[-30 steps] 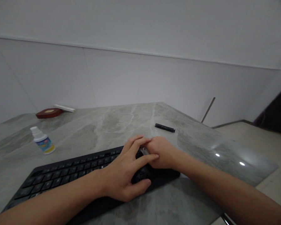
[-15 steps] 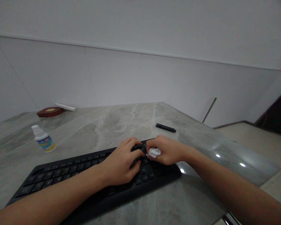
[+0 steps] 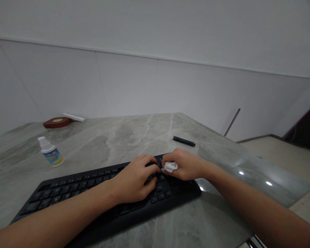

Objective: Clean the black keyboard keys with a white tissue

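A black keyboard (image 3: 67, 188) lies slanted on the grey marbled table (image 3: 124, 137). My left hand (image 3: 136, 181) rests over its right part, fingers bent and apart on the keys, holding nothing. Close beside it, my right hand (image 3: 182, 164) is closed around a crumpled white wipe (image 3: 170, 166), pressed against the keyboard's upper right area. The fingertips of the right hand are partly hidden, and so are the keys under both hands.
A white spray bottle (image 3: 53, 157) with a colourful label stands at the left. Behind it, a reddish-brown wooden object (image 3: 57, 123) and a white flat piece (image 3: 74, 117) lie near the wall. A slim black object (image 3: 184, 141) lies beyond my right hand.
The whole view has shifted slightly, so things on the table appear a little further right. Both hands stay at nearly the same spots on the keyboard, with the wipe still in the right one.
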`<state>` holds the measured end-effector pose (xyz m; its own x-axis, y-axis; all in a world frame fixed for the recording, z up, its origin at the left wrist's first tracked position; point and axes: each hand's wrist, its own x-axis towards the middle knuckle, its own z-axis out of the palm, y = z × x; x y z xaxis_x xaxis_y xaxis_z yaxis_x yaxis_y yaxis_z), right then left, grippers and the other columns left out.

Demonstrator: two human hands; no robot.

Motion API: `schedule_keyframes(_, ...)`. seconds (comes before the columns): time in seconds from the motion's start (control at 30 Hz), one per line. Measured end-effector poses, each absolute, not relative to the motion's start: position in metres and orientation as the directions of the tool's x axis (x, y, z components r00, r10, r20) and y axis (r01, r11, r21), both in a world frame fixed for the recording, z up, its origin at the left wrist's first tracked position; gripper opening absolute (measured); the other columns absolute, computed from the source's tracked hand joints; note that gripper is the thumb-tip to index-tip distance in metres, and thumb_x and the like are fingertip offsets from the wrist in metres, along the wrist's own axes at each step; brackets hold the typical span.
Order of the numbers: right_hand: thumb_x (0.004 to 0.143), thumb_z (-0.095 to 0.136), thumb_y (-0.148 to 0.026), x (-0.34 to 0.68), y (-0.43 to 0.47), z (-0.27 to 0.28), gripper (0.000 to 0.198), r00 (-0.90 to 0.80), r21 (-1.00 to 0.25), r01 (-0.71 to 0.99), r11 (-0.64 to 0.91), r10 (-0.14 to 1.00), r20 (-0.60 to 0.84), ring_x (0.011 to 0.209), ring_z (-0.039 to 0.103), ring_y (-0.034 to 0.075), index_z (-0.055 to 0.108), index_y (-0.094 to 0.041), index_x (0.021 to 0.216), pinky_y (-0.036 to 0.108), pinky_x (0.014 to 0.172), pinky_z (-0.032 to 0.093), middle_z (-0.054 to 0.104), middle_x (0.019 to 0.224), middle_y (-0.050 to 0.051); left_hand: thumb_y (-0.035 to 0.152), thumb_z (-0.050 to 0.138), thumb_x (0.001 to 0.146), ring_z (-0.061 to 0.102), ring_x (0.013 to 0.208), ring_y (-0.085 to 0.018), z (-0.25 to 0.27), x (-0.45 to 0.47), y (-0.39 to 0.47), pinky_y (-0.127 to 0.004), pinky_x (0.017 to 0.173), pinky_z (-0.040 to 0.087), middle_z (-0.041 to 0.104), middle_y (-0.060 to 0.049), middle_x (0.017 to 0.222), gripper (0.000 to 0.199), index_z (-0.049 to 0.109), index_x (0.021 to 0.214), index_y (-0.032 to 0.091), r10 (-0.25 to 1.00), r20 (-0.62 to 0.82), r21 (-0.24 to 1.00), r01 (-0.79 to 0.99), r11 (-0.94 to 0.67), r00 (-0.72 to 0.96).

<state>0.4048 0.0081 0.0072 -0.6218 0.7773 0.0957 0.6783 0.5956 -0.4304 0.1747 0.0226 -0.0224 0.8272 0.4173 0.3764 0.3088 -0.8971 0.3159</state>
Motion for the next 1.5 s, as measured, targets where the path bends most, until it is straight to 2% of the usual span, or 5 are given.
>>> schedule_keyframes(0.17,0.077,0.06,-0.015,0.402,0.006,0.007,0.009,-0.685,-0.461,0.638,0.617,0.728,0.027,0.056,0.051,0.01,0.069,-0.015,0.078,0.022,0.056,0.036,0.063,0.065,-0.001,0.013,0.054,0.088,0.059,0.106,-0.027,-0.022,0.175,0.022,-0.046,0.096,0.052,0.061,-0.011,0.113,0.027,0.067,0.111,0.018,0.416,0.386,0.316,0.306,-0.898,0.823)
schedule_keyframes(0.5,0.085,0.057,-0.019,0.397,0.009,-0.003,0.014,-0.513,-0.304,0.778,0.55,0.835,0.199,0.072,0.063,0.018,0.069,-0.019,0.092,0.027,0.065,0.038,0.071,0.079,0.005,0.011,0.052,0.088,0.061,0.101,-0.026,-0.026,0.175,0.024,-0.046,0.093,0.053,0.064,-0.012,0.108,0.027,0.073,0.104,0.017,0.448,0.424,0.3,0.344,-0.89,0.787)
schedule_keyframes(0.97,0.075,0.066,-0.015,0.4,0.006,0.008,0.005,-0.721,-0.499,0.585,0.639,0.691,0.039,0.063,0.058,0.013,0.07,-0.015,0.079,0.022,0.062,0.041,0.068,0.071,0.001,0.011,0.053,0.087,0.063,0.098,-0.026,-0.026,0.174,0.026,-0.044,0.091,0.053,0.066,-0.012,0.104,0.023,0.073,0.096,0.014,0.476,0.438,0.313,0.366,-0.876,0.763)
schedule_keyframes(1.13,0.086,0.062,-0.033,0.42,0.012,0.019,0.02,-0.514,-0.513,0.617,0.596,0.8,0.31,0.059,0.053,0.012,0.069,-0.014,0.084,0.023,0.059,0.04,0.063,0.066,0.0,0.011,0.052,0.089,0.06,0.104,-0.025,-0.024,0.174,0.025,-0.043,0.095,0.052,0.065,-0.012,0.109,0.024,0.071,0.103,0.013,0.441,0.444,0.311,0.328,-0.892,0.78)
schedule_keyframes(1.5,0.082,0.06,-0.019,0.42,0.02,0.011,0.014,-0.526,-0.372,0.729,0.575,0.818,0.233,0.066,0.059,0.014,0.071,-0.015,0.09,0.025,0.065,0.04,0.069,0.074,0.003,0.026,0.059,0.091,0.043,0.129,-0.036,-0.013,0.171,0.015,-0.057,0.106,0.04,0.057,-0.016,0.136,0.075,0.022,0.155,0.016,0.284,0.302,0.26,0.208,-0.943,0.91)
